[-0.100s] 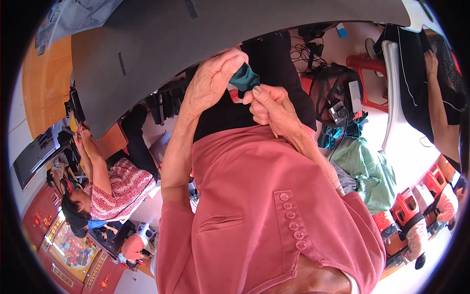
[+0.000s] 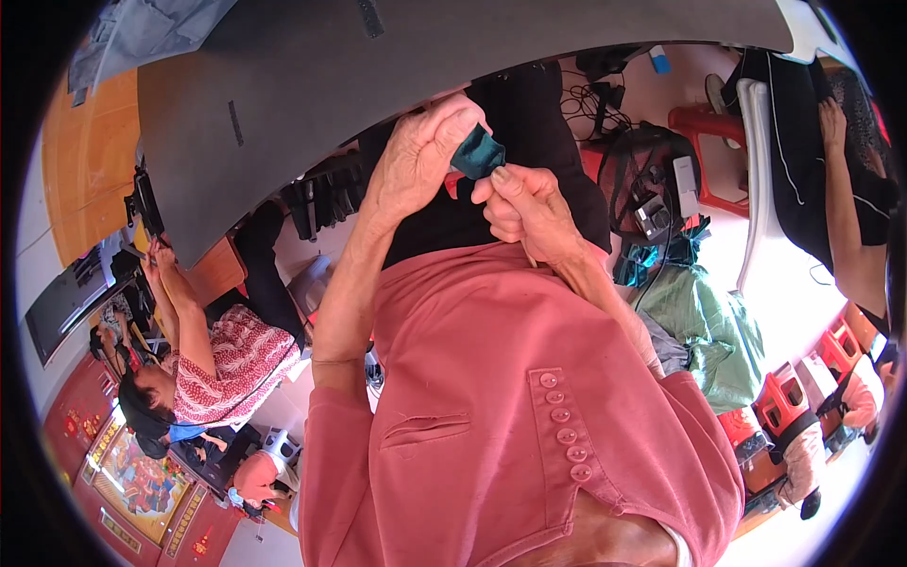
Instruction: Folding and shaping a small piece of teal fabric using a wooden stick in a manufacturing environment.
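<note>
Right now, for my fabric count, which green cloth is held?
The small dark cloth, gripped by left hand and right hand; pale cloth and teal pieces aren't held.

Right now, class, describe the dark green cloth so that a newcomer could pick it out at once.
Find the big dark grey table across the top. Just below its edge, the left hand and right hand grip a small dark green cloth between them. Its green sheen sets it apart from the black clothing behind it.
</note>
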Action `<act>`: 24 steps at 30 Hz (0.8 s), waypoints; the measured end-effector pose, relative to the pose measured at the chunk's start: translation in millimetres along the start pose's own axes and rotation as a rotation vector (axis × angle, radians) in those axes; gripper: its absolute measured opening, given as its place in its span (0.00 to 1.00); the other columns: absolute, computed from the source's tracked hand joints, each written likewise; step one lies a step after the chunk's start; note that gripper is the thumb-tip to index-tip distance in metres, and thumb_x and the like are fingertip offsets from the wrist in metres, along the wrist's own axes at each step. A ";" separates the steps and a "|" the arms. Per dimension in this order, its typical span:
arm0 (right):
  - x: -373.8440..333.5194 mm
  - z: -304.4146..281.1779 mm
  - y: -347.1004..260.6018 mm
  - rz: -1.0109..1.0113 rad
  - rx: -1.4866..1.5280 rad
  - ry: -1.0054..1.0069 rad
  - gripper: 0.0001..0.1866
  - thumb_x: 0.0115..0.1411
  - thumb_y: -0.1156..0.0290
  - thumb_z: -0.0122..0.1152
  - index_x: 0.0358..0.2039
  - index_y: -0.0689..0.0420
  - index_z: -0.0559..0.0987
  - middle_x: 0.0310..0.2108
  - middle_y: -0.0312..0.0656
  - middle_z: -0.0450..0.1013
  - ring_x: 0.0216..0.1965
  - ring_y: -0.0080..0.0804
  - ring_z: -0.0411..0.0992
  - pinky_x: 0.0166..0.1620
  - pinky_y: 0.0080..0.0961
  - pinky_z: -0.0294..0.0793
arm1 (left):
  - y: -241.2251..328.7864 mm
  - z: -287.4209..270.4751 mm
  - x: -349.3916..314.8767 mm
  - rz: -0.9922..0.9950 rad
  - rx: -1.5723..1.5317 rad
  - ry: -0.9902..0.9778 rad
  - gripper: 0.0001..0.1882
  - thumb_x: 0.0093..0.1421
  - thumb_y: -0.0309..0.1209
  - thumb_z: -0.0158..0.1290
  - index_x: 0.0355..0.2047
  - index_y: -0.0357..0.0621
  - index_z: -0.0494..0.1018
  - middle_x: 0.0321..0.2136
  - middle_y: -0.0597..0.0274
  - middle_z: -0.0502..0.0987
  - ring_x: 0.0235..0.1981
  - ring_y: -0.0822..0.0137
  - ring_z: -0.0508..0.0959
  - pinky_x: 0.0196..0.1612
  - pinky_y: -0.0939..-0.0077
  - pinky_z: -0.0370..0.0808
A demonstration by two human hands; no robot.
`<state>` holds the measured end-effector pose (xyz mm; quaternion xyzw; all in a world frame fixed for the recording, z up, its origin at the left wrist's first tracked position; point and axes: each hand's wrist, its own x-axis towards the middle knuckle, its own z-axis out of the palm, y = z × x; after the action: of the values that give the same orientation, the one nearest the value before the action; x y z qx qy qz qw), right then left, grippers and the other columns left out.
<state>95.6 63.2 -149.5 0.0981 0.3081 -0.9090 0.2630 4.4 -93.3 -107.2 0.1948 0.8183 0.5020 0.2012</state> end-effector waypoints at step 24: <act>3.6 1.4 0.1 -0.064 0.041 0.064 0.19 0.66 0.62 0.45 0.25 0.64 0.73 0.11 0.26 0.53 0.11 0.12 0.46 0.14 0.14 0.45 | 9.9 38.2 -10.0 -0.030 -0.324 0.269 0.14 0.64 0.33 0.39 0.28 0.35 0.68 0.20 0.53 0.76 0.22 0.64 0.77 0.27 0.73 0.72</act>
<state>92.6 60.8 -149.7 0.1226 0.3005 -0.9195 0.2216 34.0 -66.0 -112.8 0.0791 0.7492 0.6453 0.1264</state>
